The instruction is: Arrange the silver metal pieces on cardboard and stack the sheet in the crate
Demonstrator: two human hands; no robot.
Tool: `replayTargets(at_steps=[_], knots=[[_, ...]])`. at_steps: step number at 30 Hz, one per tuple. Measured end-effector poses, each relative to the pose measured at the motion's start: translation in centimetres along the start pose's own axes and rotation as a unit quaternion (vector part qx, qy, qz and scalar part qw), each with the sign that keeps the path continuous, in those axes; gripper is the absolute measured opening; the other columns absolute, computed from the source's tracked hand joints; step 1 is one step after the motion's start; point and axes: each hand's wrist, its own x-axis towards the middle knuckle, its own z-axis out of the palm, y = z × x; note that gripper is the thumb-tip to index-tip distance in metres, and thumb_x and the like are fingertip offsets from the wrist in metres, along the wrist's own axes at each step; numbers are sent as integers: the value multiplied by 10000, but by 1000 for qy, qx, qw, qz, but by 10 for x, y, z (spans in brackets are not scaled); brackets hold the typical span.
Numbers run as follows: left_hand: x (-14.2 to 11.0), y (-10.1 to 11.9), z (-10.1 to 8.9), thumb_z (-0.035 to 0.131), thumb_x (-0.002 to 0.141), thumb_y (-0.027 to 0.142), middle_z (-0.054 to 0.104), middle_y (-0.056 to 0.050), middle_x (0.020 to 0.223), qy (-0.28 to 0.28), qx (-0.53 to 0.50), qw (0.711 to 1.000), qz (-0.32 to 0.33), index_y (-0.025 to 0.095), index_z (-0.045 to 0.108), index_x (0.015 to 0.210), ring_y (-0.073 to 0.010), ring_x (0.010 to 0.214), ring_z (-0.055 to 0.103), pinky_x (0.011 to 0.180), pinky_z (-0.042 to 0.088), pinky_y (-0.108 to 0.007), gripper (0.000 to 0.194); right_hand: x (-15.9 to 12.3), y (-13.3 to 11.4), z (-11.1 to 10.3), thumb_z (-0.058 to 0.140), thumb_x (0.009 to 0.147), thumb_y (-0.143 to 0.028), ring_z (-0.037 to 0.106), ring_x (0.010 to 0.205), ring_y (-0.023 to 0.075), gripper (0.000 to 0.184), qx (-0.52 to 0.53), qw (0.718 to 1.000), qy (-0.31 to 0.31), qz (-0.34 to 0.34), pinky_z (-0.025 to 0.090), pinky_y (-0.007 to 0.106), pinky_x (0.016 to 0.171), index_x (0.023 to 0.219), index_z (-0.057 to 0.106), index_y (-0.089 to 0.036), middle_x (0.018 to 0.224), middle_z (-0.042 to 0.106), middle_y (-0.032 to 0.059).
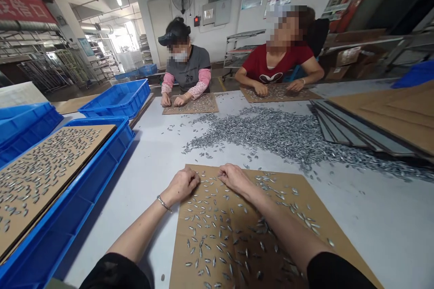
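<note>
A brown cardboard sheet [183, 275] lies on the white table before me, scattered with small silvery leaf-shaped metal pieces [208, 271]. At its far left corner, my left hand [185, 184] rests with fingers curled together and a bracelet on the wrist. A little to the right, my right hand [233, 177] is over the sheet's far edge, thumb and fingers pinched near some pieces. Whatever lies between the fingertips of either hand is too small or hidden to make out. My right forearm covers part of the sheet.
A large heap of metal pieces [257, 131] spreads beyond the sheet. Stacked boards [383, 113] stand at right. On the left, a blue crate [101, 189] bears a piece-covered cardboard sheet [50, 167]. Two co-workers [188, 70] sit opposite, hands on their own sheets.
</note>
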Motion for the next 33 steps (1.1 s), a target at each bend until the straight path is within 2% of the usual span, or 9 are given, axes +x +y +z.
replayTargets(at_steps=[3,5,8,11,20,23,26,30,33], knots=[[4,15,6,499,951,171,719,-68,972,-25,4,999,28,190,675,859,-188,894,664,854,499,-274,200,-12,4,-9,607,874,-138,646,910,181,153,2,1000,15,-2,415,241,812,941,739,-177,998,708,81],[9,26,12,511,949,152,728,-57,967,-47,9,998,51,197,679,862,-182,926,664,875,490,-255,194,-27,11,-16,578,907,-172,637,888,183,155,-1,1000,21,-7,409,248,803,935,730,-183,970,708,72],[18,42,22,528,951,146,733,-56,930,-75,31,994,72,197,685,848,-192,968,662,897,482,-250,195,-53,20,-21,560,916,-177,622,819,180,160,-35,999,-12,-9,369,251,731,844,701,-202,881,708,45],[28,56,30,510,972,173,726,-72,928,-91,71,991,67,188,691,835,-208,931,671,870,498,-277,227,-71,22,-20,566,923,-179,624,825,183,165,-89,994,-55,-1,319,258,682,806,680,-206,887,711,47],[50,82,52,543,910,112,734,-147,1021,-129,191,972,33,144,715,869,-257,868,719,751,536,-322,180,-72,14,-12,443,1016,-192,663,957,211,240,-139,988,-53,28,335,284,730,929,666,-178,1027,721,106],[54,82,52,554,897,106,731,-160,1011,-131,199,970,35,133,717,884,-271,889,720,769,541,-335,165,-70,15,-11,448,1005,-188,655,956,214,230,-122,991,-39,30,336,288,738,918,661,-178,1031,718,108],[54,74,41,523,942,164,722,-151,1031,-106,189,976,26,137,714,936,-254,877,712,784,539,-333,193,-65,11,-12,477,985,-197,635,914,211,200,-77,996,-35,36,319,290,711,877,645,-182,978,710,100],[43,47,14,481,969,188,706,-123,1030,-59,171,983,-1,144,704,952,-217,893,690,809,520,-295,228,-53,1,-11,533,930,-196,584,762,182,189,-35,997,-45,46,279,284,638,748,585,-203,793,655,52],[29,23,-2,504,941,166,706,-117,1008,-41,162,985,-28,144,702,921,-209,893,681,801,510,-276,201,-42,-6,-7,567,864,-163,501,623,152,238,-18,997,-59,55,242,282,586,643,497,-219,647,549,4]])
